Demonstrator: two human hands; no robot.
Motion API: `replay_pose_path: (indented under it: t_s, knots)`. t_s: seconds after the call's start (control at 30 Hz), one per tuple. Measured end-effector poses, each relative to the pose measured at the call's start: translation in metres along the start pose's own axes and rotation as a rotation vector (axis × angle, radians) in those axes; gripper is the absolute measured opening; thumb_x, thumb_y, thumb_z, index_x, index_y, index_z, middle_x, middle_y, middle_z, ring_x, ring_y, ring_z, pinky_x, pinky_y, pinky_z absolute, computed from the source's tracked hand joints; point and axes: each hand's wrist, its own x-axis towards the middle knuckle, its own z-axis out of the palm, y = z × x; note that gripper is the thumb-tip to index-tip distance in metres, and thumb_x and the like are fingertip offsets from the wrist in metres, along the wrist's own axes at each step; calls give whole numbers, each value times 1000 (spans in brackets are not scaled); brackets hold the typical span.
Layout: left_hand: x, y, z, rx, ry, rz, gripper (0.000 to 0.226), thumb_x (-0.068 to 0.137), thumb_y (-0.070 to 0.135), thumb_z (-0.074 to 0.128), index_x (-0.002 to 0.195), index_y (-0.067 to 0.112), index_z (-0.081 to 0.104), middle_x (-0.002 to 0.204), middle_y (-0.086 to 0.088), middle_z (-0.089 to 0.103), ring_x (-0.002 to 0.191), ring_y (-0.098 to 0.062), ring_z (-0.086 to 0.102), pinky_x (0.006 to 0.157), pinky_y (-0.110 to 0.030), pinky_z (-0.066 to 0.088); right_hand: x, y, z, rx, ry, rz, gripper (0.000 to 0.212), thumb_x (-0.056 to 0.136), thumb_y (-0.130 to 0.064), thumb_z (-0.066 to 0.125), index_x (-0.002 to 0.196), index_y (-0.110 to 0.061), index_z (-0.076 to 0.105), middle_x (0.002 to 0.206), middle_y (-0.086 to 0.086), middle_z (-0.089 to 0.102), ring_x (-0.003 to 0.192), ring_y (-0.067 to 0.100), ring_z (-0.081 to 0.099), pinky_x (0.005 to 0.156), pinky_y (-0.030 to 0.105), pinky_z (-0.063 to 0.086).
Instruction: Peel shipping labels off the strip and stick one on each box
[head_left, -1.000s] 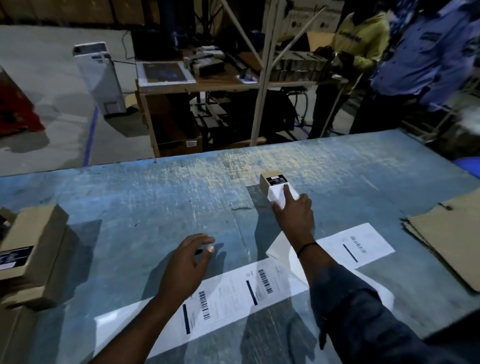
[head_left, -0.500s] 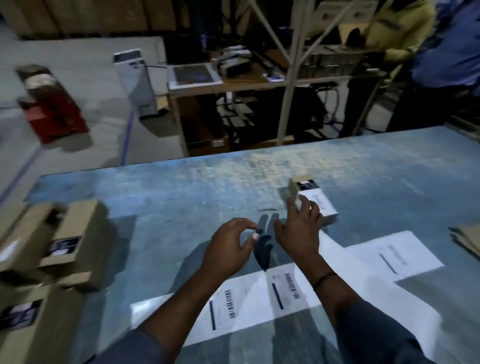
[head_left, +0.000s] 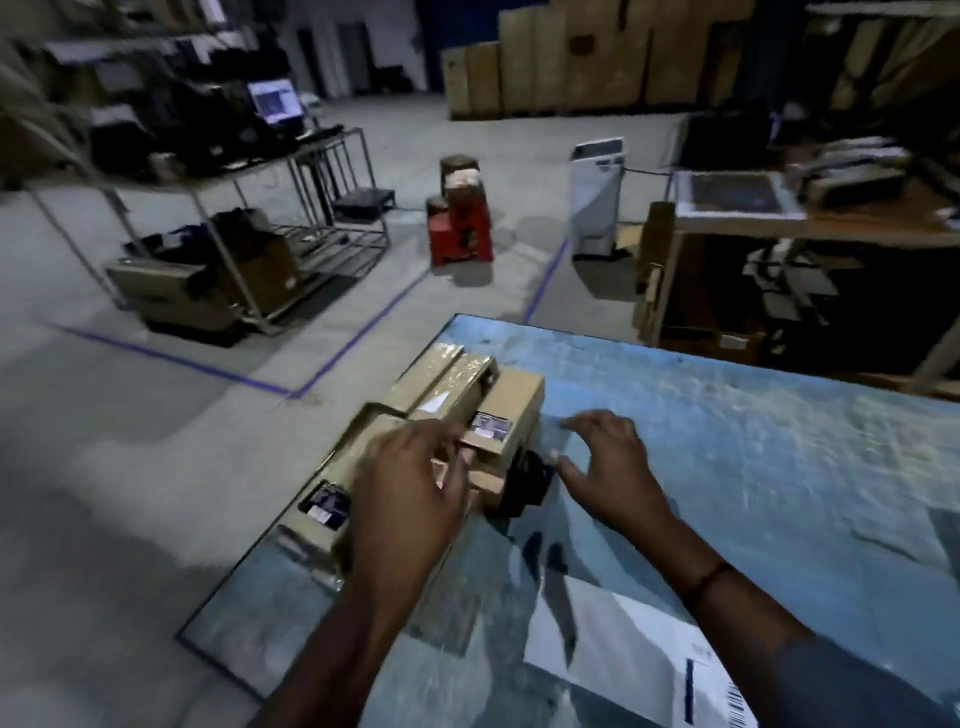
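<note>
1. Blue worn table (head_left: 727, 467); its left corner is in view, grey floor with blue tape lines beyond it.
2. Cluster of brown cardboard boxes (head_left: 441, 384) sits at the table's left edge, long ones lying side by side, running toward the far corner.
3. Small box (head_left: 514, 410) on the right side of the cluster, dark printed label (head_left: 491, 426) on its near top face.
4. Another long box (head_left: 332, 467) at the near left, with its own dark label (head_left: 324, 504) near the table edge.
5. Left hand (head_left: 405, 499) is palm down over the boxes, fingers loosely together and curled, tips at the small box's near end. Actual grip: cannot tell, frame blurred.
6. Right hand (head_left: 608, 467) is just right of the small box, fingers spread, thumb toward the box, palm down and empty. Touching the table or hovering: cannot tell.
7. Dark wristband (head_left: 706, 577) on the right forearm.
8. Dark patch (head_left: 524, 483) between the hands at the box's near right corner; unclear whether it is an object or a shadow.
9. White label strip (head_left: 639, 660) lies flat on the near right table, barcode print at its near end, well apart from the boxes.
10. Far scene: metal rack (head_left: 218, 218) at left, red cart (head_left: 460, 234) on the floor, wooden bench (head_left: 779, 223) at right, stacked cartons (head_left: 571, 57) at the far wall.
</note>
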Motion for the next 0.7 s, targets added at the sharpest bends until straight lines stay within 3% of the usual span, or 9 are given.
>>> replay_pose_path:
  t_s: [0.17,0.3,0.37,0.57,0.7]
  knots:
    - [-12,-38,-37,227,-6,-244,52,80,54,77,127,39,62,139,10,55,126,-29,48,100,-45,42,52,-66,26,80,-112,-102,46,88,-41,65,129,-19,66,127,9,60,123,34,47,102,41,39]
    - [-26,-65,-45,295,-100,-372,87,69,70,77,144,36,48,145,1,51,126,-34,49,100,-46,46,66,-104,47,115,-228,-219,57,81,-50,58,133,-27,63,131,2,59,129,28,44,107,40,36]
    - [-31,-76,-46,340,-150,-435,98,66,73,76,149,32,43,146,-3,51,128,-36,50,99,-46,48,63,-121,55,93,-301,-318,57,82,-42,60,138,-30,58,135,1,56,131,26,39,107,36,29]
    - [-39,-98,-46,187,-148,-455,92,64,64,85,142,29,52,131,1,63,121,-27,58,94,-40,51,54,-144,61,50,-462,-419,78,74,-34,60,151,-31,45,143,4,47,136,24,31,107,35,17]
    - [-43,-99,-52,36,-81,-379,89,60,53,92,139,30,56,129,9,65,118,-13,60,91,-29,46,48,-134,50,177,-473,-394,81,81,-23,74,153,-36,40,136,-2,40,133,21,34,116,39,32]
